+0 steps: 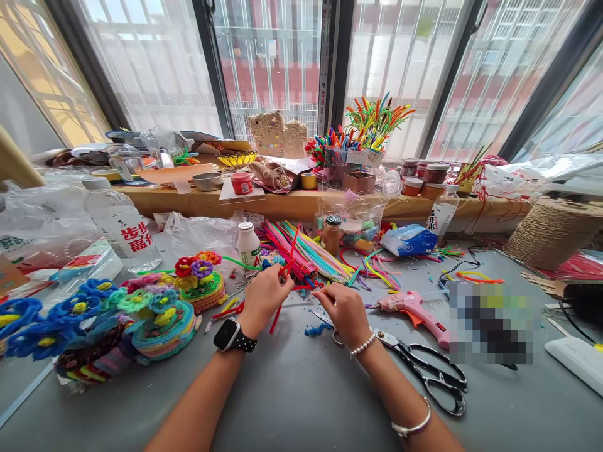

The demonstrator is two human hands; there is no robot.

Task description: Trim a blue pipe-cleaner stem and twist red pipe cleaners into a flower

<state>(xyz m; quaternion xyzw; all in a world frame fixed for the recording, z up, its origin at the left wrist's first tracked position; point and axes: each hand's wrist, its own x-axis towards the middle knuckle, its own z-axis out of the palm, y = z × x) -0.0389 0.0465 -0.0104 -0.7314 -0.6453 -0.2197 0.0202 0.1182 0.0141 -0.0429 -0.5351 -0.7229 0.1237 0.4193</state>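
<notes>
My left hand [265, 298], with a watch at the wrist, is closed on red pipe cleaners [294, 246]; one end sticks up above the fingers and another hangs below. To its right, my right hand [346, 314] pinches the end of a red strand that runs between both hands. Just behind them lies a bundle of colourful pipe cleaners [325, 256]. Blue fuzzy scraps [317, 329] are on the table between my hands. Large black-handled scissors [436, 370] extend beneath my right wrist. A pink glue gun [409, 306] rests to the right.
Pipe-cleaner flowers on round coiled bases [164, 329] stand at left, near a large water bottle [121, 226]. A small white bottle [248, 245] and a brown jar [331, 235] are behind. Further right are a twine spool [549, 232] and a blue packet [407, 240].
</notes>
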